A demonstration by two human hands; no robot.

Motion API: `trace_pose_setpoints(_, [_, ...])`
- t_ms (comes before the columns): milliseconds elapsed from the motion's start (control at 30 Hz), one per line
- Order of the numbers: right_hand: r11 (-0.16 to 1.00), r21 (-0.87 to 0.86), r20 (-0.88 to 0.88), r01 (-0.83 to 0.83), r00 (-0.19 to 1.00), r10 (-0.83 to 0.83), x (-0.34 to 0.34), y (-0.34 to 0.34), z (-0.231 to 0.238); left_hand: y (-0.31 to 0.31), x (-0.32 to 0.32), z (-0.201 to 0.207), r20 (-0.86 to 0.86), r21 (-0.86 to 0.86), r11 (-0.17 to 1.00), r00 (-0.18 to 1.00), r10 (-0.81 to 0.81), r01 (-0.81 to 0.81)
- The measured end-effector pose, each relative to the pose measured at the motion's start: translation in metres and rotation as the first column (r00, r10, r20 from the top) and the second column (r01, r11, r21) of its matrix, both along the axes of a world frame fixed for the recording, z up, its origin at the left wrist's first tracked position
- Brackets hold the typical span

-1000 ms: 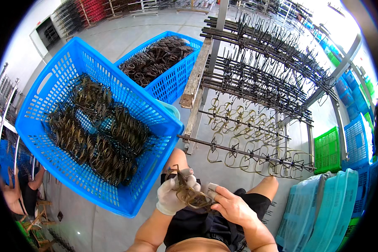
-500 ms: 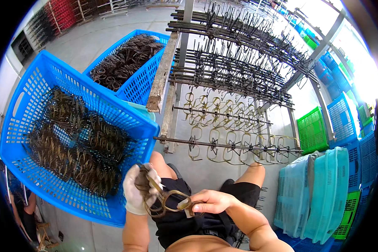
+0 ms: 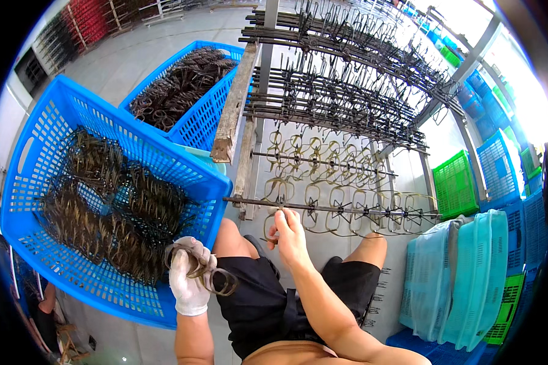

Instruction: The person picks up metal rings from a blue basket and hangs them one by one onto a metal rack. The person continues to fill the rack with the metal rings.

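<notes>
Right hand (image 3: 291,236) has risen, pinching a metal piece (image 3: 273,226) at the rack rod (image 3: 323,208); gloved left hand (image 3: 189,280) grips a bundle (image 3: 213,275).

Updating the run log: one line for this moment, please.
left hand: gloved, grips bunch of metal frames | right hand: bare, hanging one frame on rack rod | blue basket at left

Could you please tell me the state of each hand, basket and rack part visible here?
Left hand: gloved, closed on a bunch of metal pieces.
Right hand: bare, raised to the lowest rod, pinching one piece.
Near blue basket: tilted, partly filled with dark metal pieces.
Far blue basket: filled with the same pieces.
Rack: upper rods densely hung, lower rods sparser.
Teal baskets: stacked on edge.
</notes>
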State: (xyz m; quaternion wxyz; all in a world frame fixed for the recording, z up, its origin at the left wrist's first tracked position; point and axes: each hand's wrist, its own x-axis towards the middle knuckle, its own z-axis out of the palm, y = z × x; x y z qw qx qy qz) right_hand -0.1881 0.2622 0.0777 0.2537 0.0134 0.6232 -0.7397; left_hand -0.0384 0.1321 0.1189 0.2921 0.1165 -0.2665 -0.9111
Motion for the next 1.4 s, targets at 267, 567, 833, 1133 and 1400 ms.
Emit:
trace_pose_setpoints(267, [0.993,-0.081,-0.107,0.082,0.990,-0.090,-0.005,-0.009,-0.011,0.006,-0.001,0.010,0.061,0.097,0.995,0.998,-0.008,0.002])
trace_pose_setpoints(567, [0.997,-0.057,-0.100,0.059,0.993,-0.064,-0.003,-0.004,-0.018,0.011,0.008,0.009,0.236,0.160,0.982,0.970,0.055,-0.095])
trace_pose_setpoints(833, [0.981,0.136,-0.271,0.139,0.958,-0.098,0.003,0.000,0.006,0.009,0.009,0.009,0.246,0.090,0.995,0.969,0.010,-0.033])
trace_pose_setpoints(1133, [0.553,-0.115,-0.063,-0.826,0.561,0.825,0.036,0.076,0.052,0.025,-0.004,0.018,0.309,0.176,0.938,0.888,-0.342,0.300])
trace_pose_setpoints(1400, [0.984,-0.048,-0.417,0.174,0.891,-0.178,0.009,0.100,0.007,0.036,-0.016,0.007,0.155,0.073,0.980,0.969,-0.194,0.185])
